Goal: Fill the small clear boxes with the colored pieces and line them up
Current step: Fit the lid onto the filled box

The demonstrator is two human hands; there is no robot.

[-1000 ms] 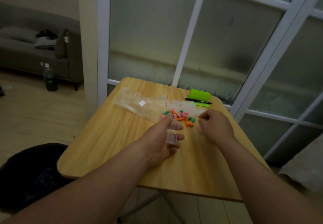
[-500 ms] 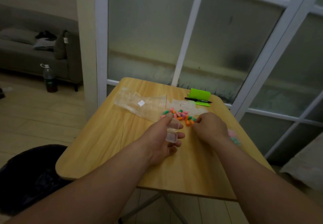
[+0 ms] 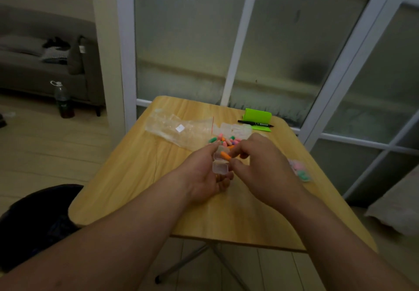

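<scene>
My left hand (image 3: pixel 205 172) holds a small clear box (image 3: pixel 219 164) with its lid hinged up, just above the wooden table (image 3: pixel 140 177). My right hand (image 3: pixel 260 166) pinches an orange piece (image 3: pixel 225 156) at the box's open top. Behind both hands lies a pile of colored pieces (image 3: pixel 223 140) in pink, green and orange, partly hidden by my fingers. More empty clear boxes (image 3: pixel 235 130) sit behind the pile. To the right of my right wrist lie filled boxes (image 3: pixel 300 170) with pink and green pieces.
A clear zip bag (image 3: pixel 179 129) lies at the back left of the table. A green holder (image 3: pixel 257 115) and a black pen (image 3: pixel 255 123) are at the back edge near the glass door. A black bin (image 3: pixel 31 218) stands on the floor at left.
My right hand left the pile with an orange piece and came to the box in my left hand. The left hand has risen slightly with the box.
</scene>
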